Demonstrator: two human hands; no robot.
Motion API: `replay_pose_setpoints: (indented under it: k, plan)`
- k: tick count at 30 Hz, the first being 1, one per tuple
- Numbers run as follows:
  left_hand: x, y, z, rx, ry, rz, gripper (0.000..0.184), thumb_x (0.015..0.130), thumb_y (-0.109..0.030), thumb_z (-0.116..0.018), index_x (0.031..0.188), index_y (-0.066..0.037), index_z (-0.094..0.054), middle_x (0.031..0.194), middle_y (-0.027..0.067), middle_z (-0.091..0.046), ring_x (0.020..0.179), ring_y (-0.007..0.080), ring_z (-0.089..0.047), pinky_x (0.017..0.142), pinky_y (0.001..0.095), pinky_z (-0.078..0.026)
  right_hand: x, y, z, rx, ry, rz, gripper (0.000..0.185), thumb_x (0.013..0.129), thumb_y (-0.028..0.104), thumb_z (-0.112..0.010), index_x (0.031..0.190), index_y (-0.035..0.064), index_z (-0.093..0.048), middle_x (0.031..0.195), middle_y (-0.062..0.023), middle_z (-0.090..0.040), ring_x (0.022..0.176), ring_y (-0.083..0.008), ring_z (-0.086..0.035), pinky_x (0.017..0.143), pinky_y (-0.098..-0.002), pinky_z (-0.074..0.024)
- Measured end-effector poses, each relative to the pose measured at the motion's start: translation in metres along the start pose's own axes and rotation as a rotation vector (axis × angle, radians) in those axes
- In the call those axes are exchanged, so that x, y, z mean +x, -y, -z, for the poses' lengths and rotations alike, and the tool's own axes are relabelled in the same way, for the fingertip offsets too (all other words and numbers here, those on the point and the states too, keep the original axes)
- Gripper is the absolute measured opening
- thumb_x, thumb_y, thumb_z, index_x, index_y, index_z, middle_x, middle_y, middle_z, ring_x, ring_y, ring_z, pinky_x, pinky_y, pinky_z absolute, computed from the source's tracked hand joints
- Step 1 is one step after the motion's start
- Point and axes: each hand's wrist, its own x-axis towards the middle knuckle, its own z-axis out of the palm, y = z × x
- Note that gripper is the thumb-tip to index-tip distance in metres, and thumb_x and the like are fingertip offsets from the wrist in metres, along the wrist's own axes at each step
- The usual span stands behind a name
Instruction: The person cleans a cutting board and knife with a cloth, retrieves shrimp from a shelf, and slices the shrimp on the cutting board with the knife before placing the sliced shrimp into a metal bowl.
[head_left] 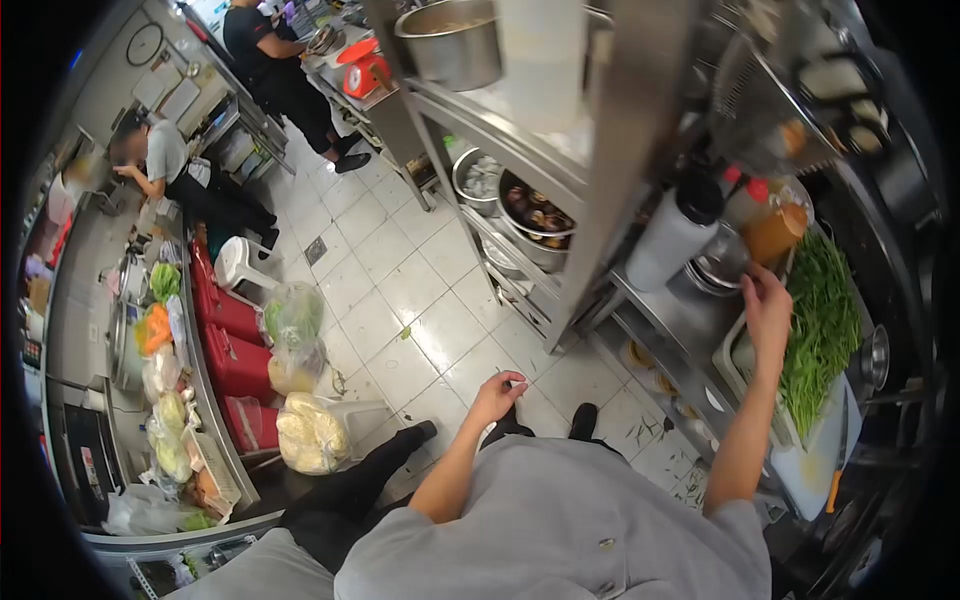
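My right hand (768,310) reaches over the steel counter at right, its fingers pinched at the near rim of a small metal bowl (722,260). Beside the bowl stand a grey bottle with a black cap (675,235) and an orange-brown sauce bottle (780,232). Right of my hand, a heap of long green leafy vegetables (822,330) lies in a pale tray (733,352). My left hand (497,397) hangs over the floor in front of my body, fingers loosely curled together, and I see nothing in it.
A knife with an orange handle (834,490) lies on a white cutting board (805,475). A steel shelf post (625,150) rises close ahead. Bagged vegetables (312,435) and red bins (235,345) stand at left. Two people (270,65) work farther back, and someone's leg (365,470) is close at my left.
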Motion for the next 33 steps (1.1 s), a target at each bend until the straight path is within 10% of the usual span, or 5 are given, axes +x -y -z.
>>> replay_pose_setpoints:
  k: [3,10,18,24,33]
  plan:
    - [0.020,0.009,0.035,-0.014,-0.036,-0.066,0.027,0.091,-0.029,-0.070,0.110,-0.009,-0.068,0.094,0.0108,-0.071,0.084,0.0214,-0.068,0.074,0.0329,-0.053,-0.050,0.028,0.000,0.360,-0.003,-0.026,0.015,0.088,0.007,-0.068,0.101,0.0029,-0.074,0.091,-0.0148,-0.073,0.075,-0.0181,-0.067,0.071,-0.0312,-0.0529]
    - [0.022,-0.030,0.132,-0.066,-0.050,-0.102,0.024,0.094,-0.023,-0.068,0.111,-0.007,-0.068,0.113,0.0121,-0.067,0.096,0.0237,-0.069,0.080,0.0324,-0.055,-0.114,0.223,-0.151,0.510,0.609,0.293,0.027,0.090,0.009,-0.066,0.117,0.0015,-0.068,0.110,-0.0149,-0.068,0.087,-0.0239,-0.069,0.072,-0.0313,-0.0543]
    - [-0.025,0.026,0.171,-0.279,-0.151,-0.052,0.025,0.094,-0.023,-0.070,0.112,-0.006,-0.067,0.113,0.0087,-0.068,0.096,0.0198,-0.068,0.081,0.0298,-0.053,-0.018,0.272,-0.356,0.246,0.217,0.417,0.037,0.087,0.006,-0.057,0.124,-0.0029,-0.058,0.124,-0.0234,-0.058,0.116,-0.0405,-0.054,0.100,-0.0451,-0.0446]
    - [-0.058,0.061,0.196,-0.354,-0.267,0.113,0.026,0.094,-0.022,-0.069,0.114,-0.005,-0.067,0.102,0.0095,-0.072,0.092,0.0176,-0.067,0.082,0.0286,-0.050,0.038,0.282,-0.400,-0.093,0.179,0.035,0.041,0.082,0.010,-0.064,0.122,-0.0005,-0.060,0.122,-0.0219,-0.057,0.120,-0.0413,-0.048,0.104,-0.0478,-0.0399]
    - [-0.021,0.055,0.270,-0.324,-0.391,0.263,0.028,0.095,-0.025,-0.067,0.116,-0.005,-0.066,0.099,0.0073,-0.071,0.094,0.0149,-0.067,0.078,0.0274,-0.050,0.055,0.245,-0.421,-0.031,0.022,0.100,0.037,0.083,0.014,-0.069,0.116,-0.0002,-0.066,0.115,-0.0183,-0.057,0.112,-0.0385,-0.049,0.098,-0.0462,-0.0409]
